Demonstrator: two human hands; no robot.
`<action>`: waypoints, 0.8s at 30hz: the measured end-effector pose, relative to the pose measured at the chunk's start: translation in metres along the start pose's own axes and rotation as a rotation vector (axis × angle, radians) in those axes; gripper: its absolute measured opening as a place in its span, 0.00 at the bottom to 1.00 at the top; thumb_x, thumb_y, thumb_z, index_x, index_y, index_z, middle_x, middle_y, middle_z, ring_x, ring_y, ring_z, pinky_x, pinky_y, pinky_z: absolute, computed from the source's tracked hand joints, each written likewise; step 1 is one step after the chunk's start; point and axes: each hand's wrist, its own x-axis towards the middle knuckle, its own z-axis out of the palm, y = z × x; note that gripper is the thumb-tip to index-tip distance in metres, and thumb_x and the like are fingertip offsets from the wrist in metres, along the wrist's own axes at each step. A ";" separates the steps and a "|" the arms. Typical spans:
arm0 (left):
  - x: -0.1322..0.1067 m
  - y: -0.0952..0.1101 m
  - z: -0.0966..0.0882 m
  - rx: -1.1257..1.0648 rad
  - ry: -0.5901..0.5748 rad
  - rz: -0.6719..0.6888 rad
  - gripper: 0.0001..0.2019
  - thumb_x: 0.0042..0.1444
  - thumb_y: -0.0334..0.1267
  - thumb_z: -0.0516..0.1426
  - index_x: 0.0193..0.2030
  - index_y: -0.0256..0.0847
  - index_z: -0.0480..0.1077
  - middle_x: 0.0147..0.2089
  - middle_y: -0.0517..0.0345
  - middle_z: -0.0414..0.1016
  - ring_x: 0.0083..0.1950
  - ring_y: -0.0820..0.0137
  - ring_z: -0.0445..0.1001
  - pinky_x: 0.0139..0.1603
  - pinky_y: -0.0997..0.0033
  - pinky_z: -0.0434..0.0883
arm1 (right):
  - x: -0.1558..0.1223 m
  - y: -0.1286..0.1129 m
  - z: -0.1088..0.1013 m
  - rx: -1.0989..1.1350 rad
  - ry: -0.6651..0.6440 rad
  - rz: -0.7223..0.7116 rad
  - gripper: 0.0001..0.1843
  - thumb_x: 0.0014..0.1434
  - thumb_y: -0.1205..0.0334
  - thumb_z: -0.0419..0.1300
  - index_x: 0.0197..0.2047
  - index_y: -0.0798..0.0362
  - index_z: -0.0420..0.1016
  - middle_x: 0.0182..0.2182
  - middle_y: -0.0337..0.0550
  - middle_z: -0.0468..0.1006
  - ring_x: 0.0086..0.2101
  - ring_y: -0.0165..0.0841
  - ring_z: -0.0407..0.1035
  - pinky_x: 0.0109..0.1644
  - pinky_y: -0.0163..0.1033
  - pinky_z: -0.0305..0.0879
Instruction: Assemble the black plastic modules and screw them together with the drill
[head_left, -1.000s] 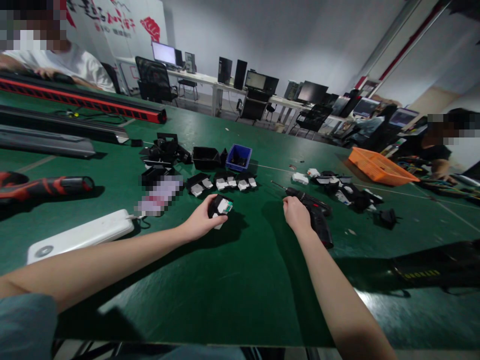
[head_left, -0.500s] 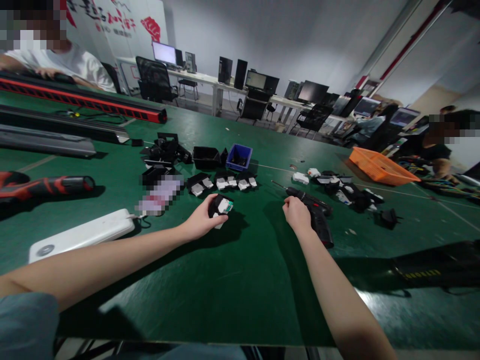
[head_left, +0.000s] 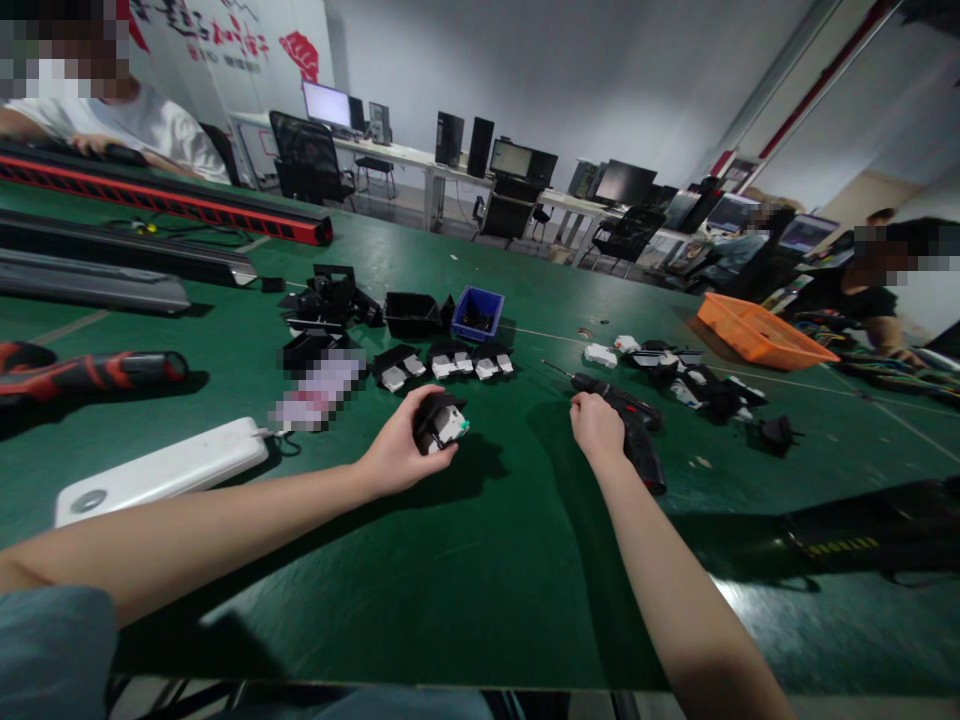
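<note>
My left hand (head_left: 397, 440) grips a small black and white plastic part (head_left: 445, 428) with a green bit on its right side, held a little above the green table. Closed into a loose fist, my right hand (head_left: 598, 428) is beside a black cordless screwdriver (head_left: 637, 435) lying on the table with its long bit pointing left. The fingertips are hidden, so what they hold, if anything, does not show. Beyond my left hand, several similar black and white parts (head_left: 451, 362) stand in a row.
A blue bin (head_left: 478, 292) and a black bin (head_left: 409, 328) stand behind the row. Loose parts (head_left: 694, 378) and an orange basket (head_left: 761, 335) are to the right. A white power bank (head_left: 165, 470) and a red-black power tool (head_left: 97, 375) lie left. Two people sit at the table's sides.
My left hand has turned the black and white part, so more of its black side and inner face shows. My right hand has barely moved.
</note>
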 end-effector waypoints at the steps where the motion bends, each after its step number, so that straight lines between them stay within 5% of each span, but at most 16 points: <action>1: -0.001 0.001 0.000 0.009 -0.002 0.013 0.34 0.48 0.38 0.63 0.61 0.42 0.54 0.54 0.48 0.68 0.53 0.60 0.71 0.56 0.60 0.69 | 0.000 0.000 0.000 -0.001 -0.001 -0.001 0.15 0.67 0.61 0.49 0.48 0.52 0.74 0.44 0.51 0.76 0.41 0.42 0.74 0.41 0.40 0.64; 12: 0.001 0.000 -0.002 0.052 -0.026 -0.010 0.34 0.48 0.38 0.63 0.61 0.41 0.55 0.55 0.47 0.69 0.55 0.59 0.71 0.58 0.58 0.68 | -0.003 -0.009 -0.005 0.028 0.001 -0.075 0.14 0.66 0.63 0.49 0.48 0.54 0.73 0.44 0.50 0.76 0.40 0.41 0.74 0.39 0.39 0.64; 17: 0.010 -0.007 -0.006 0.010 -0.062 -0.122 0.32 0.47 0.42 0.64 0.58 0.39 0.59 0.53 0.49 0.70 0.54 0.58 0.71 0.57 0.58 0.67 | -0.015 -0.030 -0.010 0.072 -0.022 -0.195 0.13 0.67 0.62 0.50 0.48 0.53 0.74 0.46 0.49 0.76 0.40 0.38 0.74 0.40 0.37 0.64; 21: 0.017 -0.012 -0.005 -0.111 0.008 -0.323 0.28 0.49 0.46 0.62 0.54 0.39 0.62 0.41 0.56 0.72 0.37 0.66 0.74 0.37 0.67 0.73 | -0.041 -0.065 -0.022 0.183 -0.040 -0.433 0.12 0.67 0.65 0.50 0.46 0.54 0.74 0.45 0.48 0.76 0.39 0.36 0.74 0.37 0.36 0.64; 24: 0.018 -0.013 -0.004 -0.237 0.061 -0.420 0.26 0.50 0.47 0.62 0.52 0.40 0.61 0.33 0.62 0.66 0.23 0.76 0.65 0.19 0.77 0.62 | -0.079 -0.096 -0.035 0.293 -0.079 -0.720 0.10 0.66 0.66 0.51 0.46 0.55 0.73 0.43 0.47 0.77 0.38 0.34 0.73 0.36 0.35 0.65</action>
